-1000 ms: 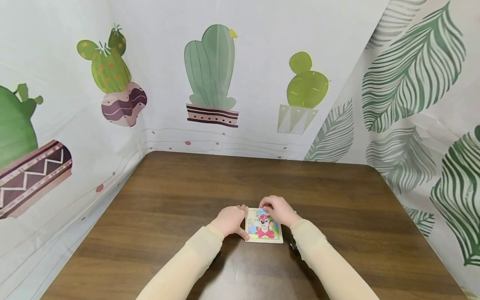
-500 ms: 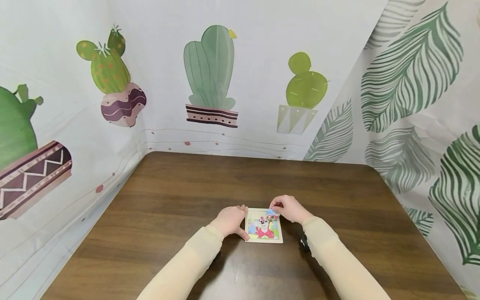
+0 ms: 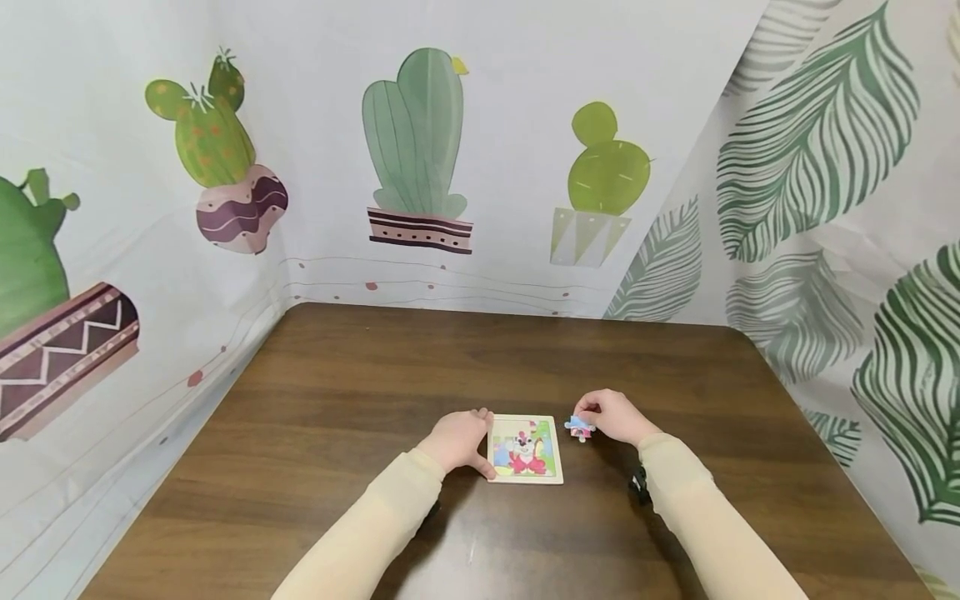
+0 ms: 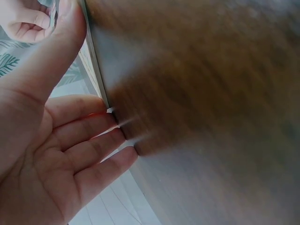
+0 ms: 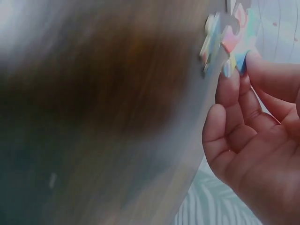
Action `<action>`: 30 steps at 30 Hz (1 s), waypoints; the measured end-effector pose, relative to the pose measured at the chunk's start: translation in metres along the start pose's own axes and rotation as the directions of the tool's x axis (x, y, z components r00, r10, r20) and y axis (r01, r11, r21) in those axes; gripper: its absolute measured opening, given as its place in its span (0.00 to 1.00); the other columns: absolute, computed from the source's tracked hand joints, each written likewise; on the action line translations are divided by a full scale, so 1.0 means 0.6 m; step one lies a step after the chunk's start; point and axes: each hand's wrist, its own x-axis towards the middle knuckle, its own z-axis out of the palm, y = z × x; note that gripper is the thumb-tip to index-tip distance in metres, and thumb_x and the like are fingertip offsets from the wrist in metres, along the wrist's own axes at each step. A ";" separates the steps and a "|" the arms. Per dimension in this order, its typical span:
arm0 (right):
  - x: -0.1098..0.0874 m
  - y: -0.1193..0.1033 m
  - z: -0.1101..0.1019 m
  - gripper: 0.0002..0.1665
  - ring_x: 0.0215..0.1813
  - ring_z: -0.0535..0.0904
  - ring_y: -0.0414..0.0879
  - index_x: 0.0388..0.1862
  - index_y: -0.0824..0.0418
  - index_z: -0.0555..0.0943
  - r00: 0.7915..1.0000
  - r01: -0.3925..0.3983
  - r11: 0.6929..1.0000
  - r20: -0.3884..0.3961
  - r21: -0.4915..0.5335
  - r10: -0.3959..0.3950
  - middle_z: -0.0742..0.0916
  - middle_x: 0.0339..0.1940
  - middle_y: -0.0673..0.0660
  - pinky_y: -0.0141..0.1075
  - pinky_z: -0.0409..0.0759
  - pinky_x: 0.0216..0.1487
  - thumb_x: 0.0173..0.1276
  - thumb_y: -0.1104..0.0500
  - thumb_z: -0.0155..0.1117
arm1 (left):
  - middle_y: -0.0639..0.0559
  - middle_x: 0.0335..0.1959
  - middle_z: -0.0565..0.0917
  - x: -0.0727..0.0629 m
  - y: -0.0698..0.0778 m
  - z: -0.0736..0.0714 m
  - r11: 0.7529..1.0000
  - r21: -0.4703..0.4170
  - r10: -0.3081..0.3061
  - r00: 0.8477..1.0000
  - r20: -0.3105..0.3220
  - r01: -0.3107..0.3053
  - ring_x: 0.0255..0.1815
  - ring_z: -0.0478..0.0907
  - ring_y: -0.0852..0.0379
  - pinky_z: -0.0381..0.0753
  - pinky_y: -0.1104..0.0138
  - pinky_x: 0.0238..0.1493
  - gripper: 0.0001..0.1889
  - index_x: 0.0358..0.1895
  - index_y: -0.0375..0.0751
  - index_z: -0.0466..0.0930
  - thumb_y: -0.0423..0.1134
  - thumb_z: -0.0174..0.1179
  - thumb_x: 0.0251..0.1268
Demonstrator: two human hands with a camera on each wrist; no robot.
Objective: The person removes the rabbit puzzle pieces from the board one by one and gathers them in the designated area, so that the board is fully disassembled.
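Note:
A small square picture puzzle tray [image 3: 558, 457] with a light wooden rim lies on the table, showing a pink cartoon animal. Its upper part has a bare pale patch. My left hand [image 3: 457, 440] rests along the tray's left side, thumb at the near corner and fingers at the far one. In the left wrist view the fingers [image 4: 101, 150] are stretched out, their tips at the tabletop. To the right of the tray, my right hand [image 3: 613, 417] pinches a blue and pink jigsaw piece [image 5: 243, 40] between thumb and fingers. Beside it in the right wrist view is a second jigsaw piece [image 5: 212, 44].
The brown wooden table [image 3: 420, 358] spreads around the tray. Behind it and along both sides hang white cloths printed with cacti [image 3: 420, 137] and leaves [image 3: 817, 133]. A dark band [image 3: 640, 485] shows at the right wrist.
My right hand has lifted the blue and pink jigsaw piece out of the tray's upper part and carried it right, off the tray. My left hand has stayed at the tray's left side.

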 end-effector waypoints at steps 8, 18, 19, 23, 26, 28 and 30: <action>-0.023 0.029 -0.028 0.05 0.29 0.72 0.43 0.31 0.63 0.83 0.999 -0.052 0.998 0.005 -0.023 0.052 0.82 0.27 0.51 0.36 0.72 0.33 0.65 0.68 0.60 | 0.41 0.63 0.75 -0.001 -0.002 0.000 1.000 0.005 0.004 1.000 -0.009 -0.004 0.61 0.75 0.50 0.76 0.64 0.56 0.52 0.64 0.33 0.70 0.63 0.73 0.33; -0.038 0.052 -0.032 0.06 0.26 0.72 0.41 0.27 0.61 0.82 0.995 -0.081 0.996 -0.055 -0.030 0.079 0.82 0.22 0.49 0.35 0.71 0.31 0.62 0.68 0.61 | 0.41 0.63 0.74 -0.001 -0.002 -0.003 1.000 0.017 0.003 1.000 -0.004 -0.003 0.62 0.73 0.49 0.75 0.64 0.58 0.53 0.65 0.33 0.69 0.63 0.73 0.33; -0.039 0.053 -0.031 0.07 0.25 0.72 0.41 0.26 0.61 0.82 0.994 -0.085 0.996 -0.065 -0.025 0.083 0.82 0.21 0.49 0.35 0.71 0.30 0.62 0.68 0.61 | 0.41 0.63 0.74 -0.001 -0.002 -0.003 1.000 0.015 0.004 1.000 -0.005 -0.004 0.62 0.73 0.49 0.75 0.64 0.58 0.53 0.65 0.33 0.69 0.63 0.73 0.34; -0.042 0.055 -0.028 0.08 0.24 0.73 0.41 0.25 0.61 0.83 0.990 -0.112 0.994 -0.088 -0.002 0.111 0.82 0.20 0.49 0.34 0.71 0.28 0.62 0.68 0.62 | 0.40 0.63 0.74 -0.002 0.001 -0.004 1.000 0.007 0.007 1.000 -0.004 -0.007 0.62 0.74 0.49 0.76 0.64 0.57 0.52 0.64 0.32 0.69 0.63 0.73 0.34; -0.044 0.058 -0.024 0.08 0.24 0.72 0.41 0.24 0.60 0.83 0.985 -0.139 0.990 -0.100 0.008 0.139 0.83 0.20 0.49 0.34 0.71 0.28 0.62 0.68 0.62 | 0.40 0.63 0.74 -0.002 0.003 -0.004 1.000 0.004 0.007 1.000 -0.002 -0.007 0.61 0.74 0.49 0.76 0.64 0.57 0.52 0.64 0.32 0.70 0.63 0.73 0.34; -0.046 0.059 -0.023 0.08 0.24 0.72 0.42 0.24 0.60 0.83 0.983 -0.148 0.989 -0.110 0.010 0.148 0.82 0.21 0.50 0.34 0.71 0.28 0.61 0.68 0.63 | 0.41 0.62 0.75 -0.002 0.004 -0.004 1.000 0.007 0.008 1.000 -0.005 -0.008 0.60 0.75 0.49 0.76 0.64 0.56 0.52 0.64 0.32 0.70 0.63 0.73 0.33; -0.047 0.062 -0.021 0.07 0.25 0.72 0.42 0.25 0.60 0.83 0.983 -0.142 0.990 -0.118 0.000 0.141 0.82 0.21 0.50 0.34 0.71 0.29 0.61 0.68 0.63 | 0.41 0.62 0.75 -0.001 0.004 -0.003 1.000 0.013 0.010 1.000 -0.007 -0.010 0.60 0.75 0.49 0.76 0.65 0.56 0.52 0.64 0.33 0.70 0.63 0.73 0.33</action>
